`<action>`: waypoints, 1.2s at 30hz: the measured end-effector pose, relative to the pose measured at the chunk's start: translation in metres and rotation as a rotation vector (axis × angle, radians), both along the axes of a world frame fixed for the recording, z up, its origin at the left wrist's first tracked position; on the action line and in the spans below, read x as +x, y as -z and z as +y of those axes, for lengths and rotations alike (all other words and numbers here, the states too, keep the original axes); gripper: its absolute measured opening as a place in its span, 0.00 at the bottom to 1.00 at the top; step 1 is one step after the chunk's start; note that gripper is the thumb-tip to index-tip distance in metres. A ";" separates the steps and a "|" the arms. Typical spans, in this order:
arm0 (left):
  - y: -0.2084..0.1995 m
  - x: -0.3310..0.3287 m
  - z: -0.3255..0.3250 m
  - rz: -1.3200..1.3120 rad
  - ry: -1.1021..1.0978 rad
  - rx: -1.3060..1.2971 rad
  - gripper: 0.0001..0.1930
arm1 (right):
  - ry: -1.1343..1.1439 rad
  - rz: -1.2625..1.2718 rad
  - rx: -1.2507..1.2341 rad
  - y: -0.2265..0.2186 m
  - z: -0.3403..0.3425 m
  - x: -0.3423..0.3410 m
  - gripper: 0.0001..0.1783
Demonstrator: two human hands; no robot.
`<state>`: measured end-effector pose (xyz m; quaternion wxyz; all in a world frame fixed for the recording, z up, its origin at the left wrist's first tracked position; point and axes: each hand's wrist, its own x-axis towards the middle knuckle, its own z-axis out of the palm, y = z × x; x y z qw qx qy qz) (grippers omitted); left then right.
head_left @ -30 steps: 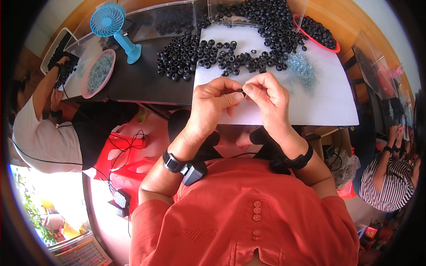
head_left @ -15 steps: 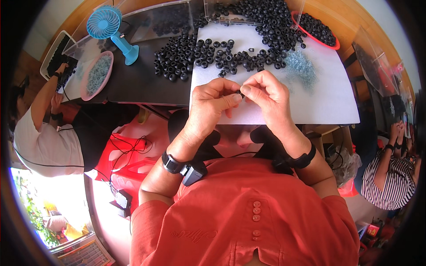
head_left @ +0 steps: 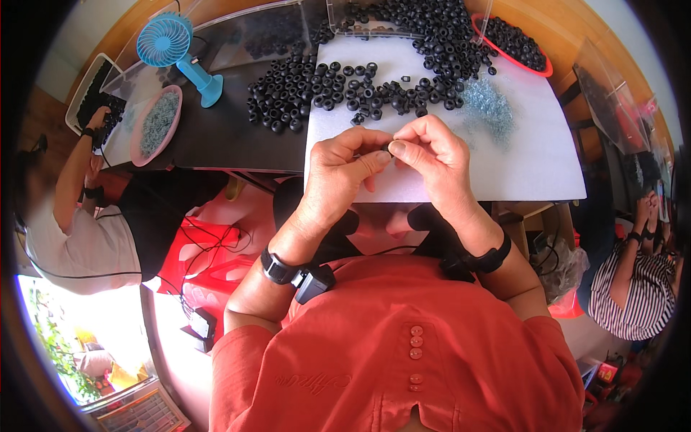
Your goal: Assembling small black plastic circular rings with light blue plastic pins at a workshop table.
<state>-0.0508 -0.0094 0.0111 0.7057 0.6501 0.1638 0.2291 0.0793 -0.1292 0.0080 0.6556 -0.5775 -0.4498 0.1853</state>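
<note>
My left hand (head_left: 340, 167) and my right hand (head_left: 440, 162) meet fingertip to fingertip above the front of the white sheet (head_left: 525, 169). Both are closed in a pinch around a small black part (head_left: 391, 147), of which only a dark sliver shows between the fingers. Just beyond my fingers lie loose black round hollow parts (head_left: 376, 114), like those heaped farther back. To the right of them spreads a pile of tiny clear bluish pieces (head_left: 488, 108). Whether one of these is also in my right fingertips is too small to tell.
A red tray (head_left: 512, 45) of black parts sits at the back right. On the left stand a blue fan (head_left: 205, 86) and a pink bowl (head_left: 160, 124) of clear pieces. A clear plastic box (head_left: 374, 32) stands behind the sheet. People work at both sides.
My fingertips have closed a little more over the black part, so less of it shows. The view has shifted slightly; the co-worker's arm at left has moved a little.
</note>
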 end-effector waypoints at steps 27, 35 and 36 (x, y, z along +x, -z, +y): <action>0.003 0.000 0.003 -0.013 -0.021 -0.096 0.08 | 0.029 -0.046 0.021 0.008 -0.003 0.000 0.03; 0.003 0.000 0.000 -0.002 -0.046 -0.070 0.07 | 0.040 -0.123 0.051 0.008 -0.003 -0.002 0.04; 0.003 0.000 -0.001 -0.003 -0.047 -0.070 0.07 | 0.047 -0.126 0.047 0.007 -0.003 -0.002 0.04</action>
